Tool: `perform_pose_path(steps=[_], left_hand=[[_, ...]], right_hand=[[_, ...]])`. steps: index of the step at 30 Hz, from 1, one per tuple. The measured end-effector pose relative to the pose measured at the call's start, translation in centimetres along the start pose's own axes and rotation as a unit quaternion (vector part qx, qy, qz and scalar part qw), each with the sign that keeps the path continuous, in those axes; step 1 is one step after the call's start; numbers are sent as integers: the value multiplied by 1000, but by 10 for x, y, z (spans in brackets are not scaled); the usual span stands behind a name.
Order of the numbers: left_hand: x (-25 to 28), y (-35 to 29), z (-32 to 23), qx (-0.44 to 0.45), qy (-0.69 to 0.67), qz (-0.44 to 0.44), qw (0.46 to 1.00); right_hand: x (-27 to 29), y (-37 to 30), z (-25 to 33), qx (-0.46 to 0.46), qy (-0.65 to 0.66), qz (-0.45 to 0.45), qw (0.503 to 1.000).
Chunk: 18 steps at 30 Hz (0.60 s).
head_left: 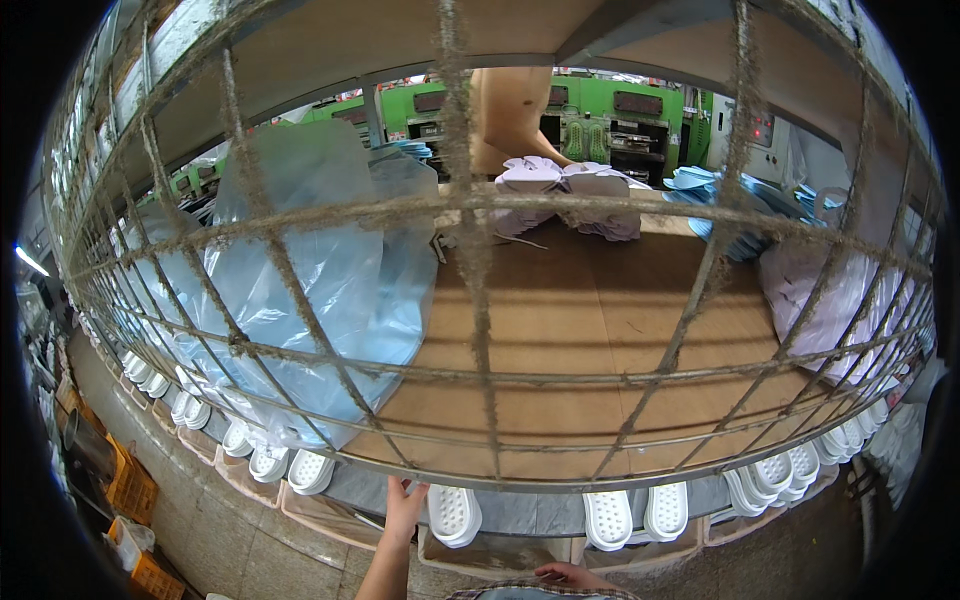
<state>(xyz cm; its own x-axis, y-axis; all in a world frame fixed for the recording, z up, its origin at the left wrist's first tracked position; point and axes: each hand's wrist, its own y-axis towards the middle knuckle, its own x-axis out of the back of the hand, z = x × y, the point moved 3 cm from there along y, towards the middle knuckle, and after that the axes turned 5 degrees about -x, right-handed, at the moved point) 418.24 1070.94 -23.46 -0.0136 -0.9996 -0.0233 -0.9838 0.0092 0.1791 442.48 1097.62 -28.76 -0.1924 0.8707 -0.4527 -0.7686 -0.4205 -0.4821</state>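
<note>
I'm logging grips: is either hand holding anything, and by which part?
It cannot be told. The left hand is at the edge of the wire rack, beside a white shoe, its fingertips partly hidden; the right hand shows no held thing.

No text is readable; the red panel light [764, 131] seems blurred.

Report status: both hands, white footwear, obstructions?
Left hand beside a white perforated sole, grip unclear. Right hand low, near the body. Wire grid crosses the view above both.
</note>
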Motion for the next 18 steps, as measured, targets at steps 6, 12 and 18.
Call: perform_pose_path(steps=[6, 12, 18], left_hand=[[-8, -1, -7, 6, -45, 0, 999], [-11, -2, 3, 32, -65, 27, 997], [-12, -3, 3, 26, -22, 47, 998]], right_hand=[[19, 9, -16, 18, -130, 8, 991], [34, 18, -31, 31, -184, -26, 982], [44, 26, -52, 70, -183, -54, 979]])
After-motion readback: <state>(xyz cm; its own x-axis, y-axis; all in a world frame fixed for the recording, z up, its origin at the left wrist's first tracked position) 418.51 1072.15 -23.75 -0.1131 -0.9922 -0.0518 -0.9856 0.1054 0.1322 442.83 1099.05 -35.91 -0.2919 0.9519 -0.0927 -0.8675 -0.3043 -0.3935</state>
